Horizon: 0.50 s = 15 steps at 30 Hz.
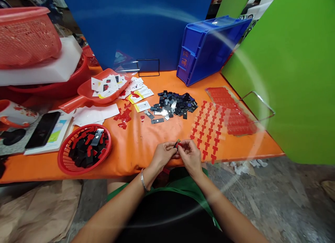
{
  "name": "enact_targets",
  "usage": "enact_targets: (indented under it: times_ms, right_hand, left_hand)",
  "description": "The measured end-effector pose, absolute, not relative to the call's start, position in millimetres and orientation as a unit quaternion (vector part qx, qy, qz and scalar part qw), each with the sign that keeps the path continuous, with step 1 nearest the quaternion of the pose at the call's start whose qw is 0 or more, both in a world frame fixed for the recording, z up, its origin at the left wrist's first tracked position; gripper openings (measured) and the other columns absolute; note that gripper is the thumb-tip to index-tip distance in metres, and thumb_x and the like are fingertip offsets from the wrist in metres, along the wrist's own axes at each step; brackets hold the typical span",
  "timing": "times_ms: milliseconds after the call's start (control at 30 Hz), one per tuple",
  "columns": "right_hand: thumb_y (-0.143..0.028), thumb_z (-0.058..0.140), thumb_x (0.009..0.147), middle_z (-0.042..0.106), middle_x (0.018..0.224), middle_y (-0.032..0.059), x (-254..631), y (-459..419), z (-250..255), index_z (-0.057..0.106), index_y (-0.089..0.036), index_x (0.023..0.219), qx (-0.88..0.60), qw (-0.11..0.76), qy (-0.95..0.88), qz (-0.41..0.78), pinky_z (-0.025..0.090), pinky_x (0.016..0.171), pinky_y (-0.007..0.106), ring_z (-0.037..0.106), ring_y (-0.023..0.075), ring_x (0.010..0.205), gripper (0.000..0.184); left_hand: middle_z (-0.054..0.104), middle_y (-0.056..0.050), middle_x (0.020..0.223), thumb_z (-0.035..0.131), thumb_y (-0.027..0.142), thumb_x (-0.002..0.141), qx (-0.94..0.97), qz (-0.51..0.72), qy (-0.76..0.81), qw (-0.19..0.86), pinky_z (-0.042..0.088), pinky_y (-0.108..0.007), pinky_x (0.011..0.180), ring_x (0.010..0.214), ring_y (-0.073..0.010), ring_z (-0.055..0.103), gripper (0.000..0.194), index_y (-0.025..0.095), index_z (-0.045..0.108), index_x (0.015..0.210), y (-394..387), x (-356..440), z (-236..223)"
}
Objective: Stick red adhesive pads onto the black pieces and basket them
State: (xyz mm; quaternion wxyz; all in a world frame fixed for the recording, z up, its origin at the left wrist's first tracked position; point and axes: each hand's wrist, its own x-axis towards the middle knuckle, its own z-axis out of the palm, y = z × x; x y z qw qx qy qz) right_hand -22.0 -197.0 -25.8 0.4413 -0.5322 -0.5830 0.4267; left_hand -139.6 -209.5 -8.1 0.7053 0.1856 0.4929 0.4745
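Both hands meet at the table's front edge. My left hand [164, 154] is closed on a small black plate [176, 144], mostly hidden by the fingers. A red T-shaped sticker [179, 145] shows against the plate, pinched by my right hand [190, 155]. Just right of my hands lies a clear sheet of red T-shaped stickers [206, 131] in rows. Beyond them is a heap of black plates [176, 104], some with shiny faces. A red basket [110, 145] to the left holds black plates with red pieces among them.
A red dustpan [83, 90] carries white cards. Loose red pieces [124, 117] lie near it. A phone [43, 130] and a floral mug [17, 114] are at far left. A blue bin [214, 47] leans at the back; a red sticker stack [232, 112] lies right.
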Motion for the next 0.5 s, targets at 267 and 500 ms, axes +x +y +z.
enact_targets:
  times_ms: [267,500]
  right_hand:
    - [-0.031,0.053,0.085,0.059,0.081,0.0025,-20,-205,-23,0.054,-0.021,0.091,-0.513,0.441,-0.603,0.423,0.052,0.052,0.026,0.058,0.0128,0.06,0.012]
    - [-0.029,0.057,0.082,0.049,0.106,0.0097,-18,-194,-19,0.059,-0.019,0.081,-0.535,0.465,-0.635,0.306,0.052,0.066,0.03,0.057,0.0179,0.087,0.011]
  left_hand:
    - [0.069,-0.006,0.069,0.062,0.007,0.073,0.16,0.494,0.543,0.66,0.055,-0.024,0.059,0.054,-0.013,0.065,0.007,0.008,0.064,0.08,-208,-130,-2]
    - [0.066,-0.004,0.06,0.06,0.007,0.075,0.171,0.487,0.534,0.67,0.055,-0.022,0.056,0.051,-0.0107,0.063,0.006,0.008,0.064,0.08,-209,-133,-2]
